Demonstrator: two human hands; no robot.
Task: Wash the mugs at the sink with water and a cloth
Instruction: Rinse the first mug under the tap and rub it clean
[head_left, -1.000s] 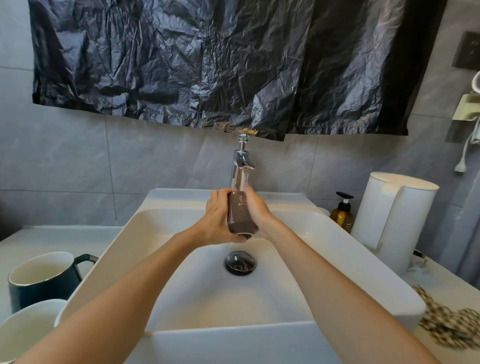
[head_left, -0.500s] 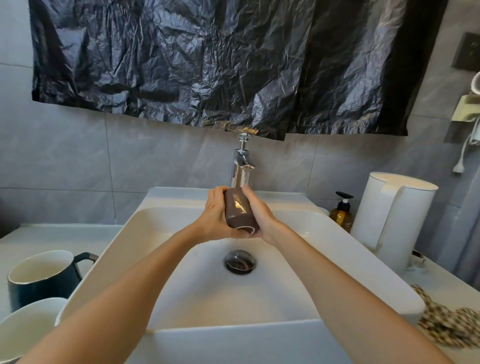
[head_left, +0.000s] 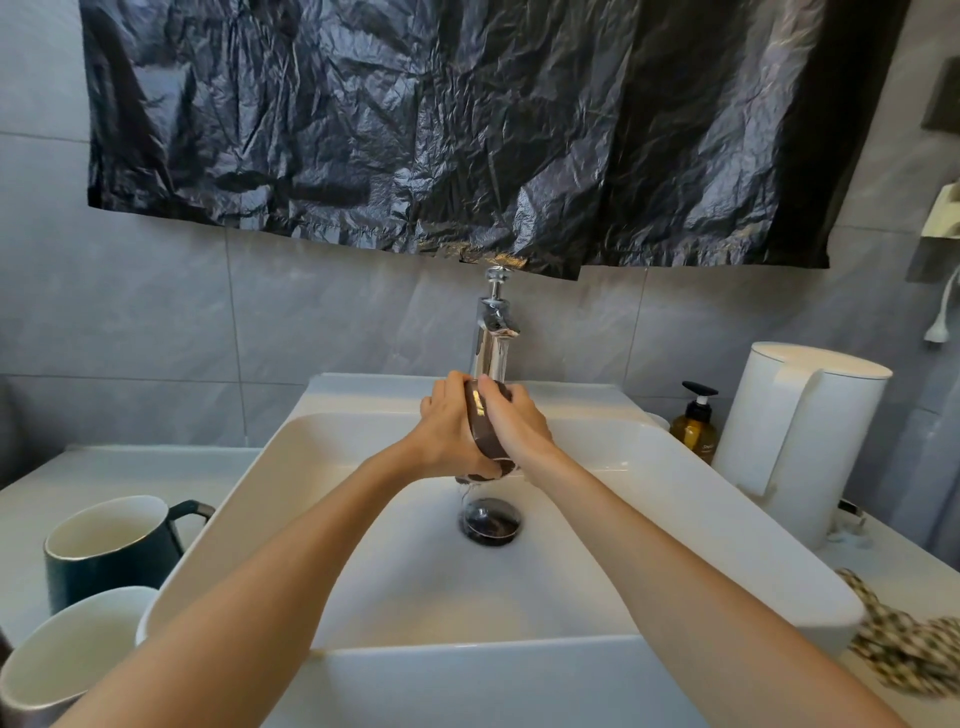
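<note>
A dark brown mug is held between both hands under the chrome tap, above the drain of the white sink. My left hand grips its left side and my right hand wraps its right side. Water drips from the mug's lower end into the basin. A dark green mug and a white mug stand on the counter to the left. A patterned cloth lies on the counter at the right.
A white kettle and an amber pump bottle stand right of the sink. Black plastic sheeting hangs on the tiled wall above the tap. A white cord dangles at the far right.
Both hands have turned the brown mug between them under the tap and tilted it; they stay in about the same place above the drain.
</note>
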